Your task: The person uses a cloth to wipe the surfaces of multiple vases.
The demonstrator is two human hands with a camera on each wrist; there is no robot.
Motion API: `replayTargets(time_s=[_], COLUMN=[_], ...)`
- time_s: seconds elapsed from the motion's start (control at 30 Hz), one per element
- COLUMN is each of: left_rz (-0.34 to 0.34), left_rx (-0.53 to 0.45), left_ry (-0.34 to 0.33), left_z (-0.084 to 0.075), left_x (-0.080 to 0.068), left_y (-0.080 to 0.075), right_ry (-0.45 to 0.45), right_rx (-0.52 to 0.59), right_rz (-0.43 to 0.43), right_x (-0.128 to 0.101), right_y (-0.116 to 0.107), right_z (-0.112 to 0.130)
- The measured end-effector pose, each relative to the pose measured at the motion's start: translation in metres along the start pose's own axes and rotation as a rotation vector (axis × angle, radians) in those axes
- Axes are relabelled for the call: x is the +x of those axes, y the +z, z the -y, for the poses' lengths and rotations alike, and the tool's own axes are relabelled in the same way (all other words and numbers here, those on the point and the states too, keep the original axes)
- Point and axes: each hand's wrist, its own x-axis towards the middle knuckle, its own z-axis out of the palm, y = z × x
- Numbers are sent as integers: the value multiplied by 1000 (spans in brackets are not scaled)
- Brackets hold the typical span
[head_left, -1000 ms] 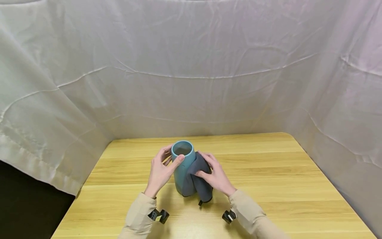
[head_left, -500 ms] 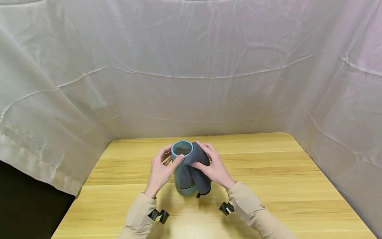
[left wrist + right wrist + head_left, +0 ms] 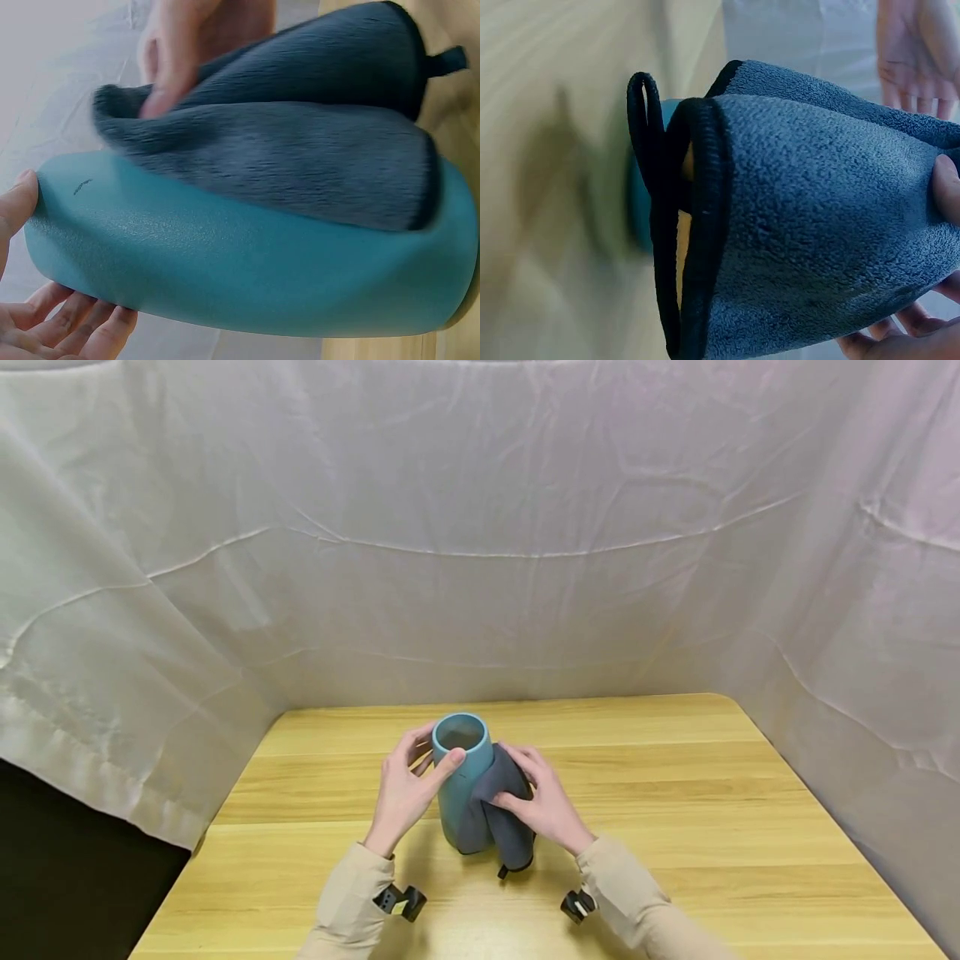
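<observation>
The right hand presses a folded dark grey cloth against the side of a teal vase, fingers curled over the cloth and pinching it. Half a second ago the cloth sat up by the rim; now it is lower on the wall, so the wiping stroke is running downward along the right flank. The left hand steadies the vase, thumb on the rim and fingers wrapped round its far side. The vase stands upright on the bench, near the middle and toward the front edge, long axis vertical, open mouth pointing up. The cloth's hanging loop dangles just above the bench.
</observation>
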Motion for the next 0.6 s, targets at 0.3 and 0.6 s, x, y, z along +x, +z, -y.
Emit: replayTargets(time_s=[0.3,0.6], left_rz=[2,2], left_rx=[6,-3], left_ry=[4,26], left_z=[1,1], left_x=[0,0], left_y=[0,0], right_ry=[20,19], right_rx=[8,96], right_rz=[4,11], right_x=[-7,8], right_y=[3,-3], right_z=[-10,15])
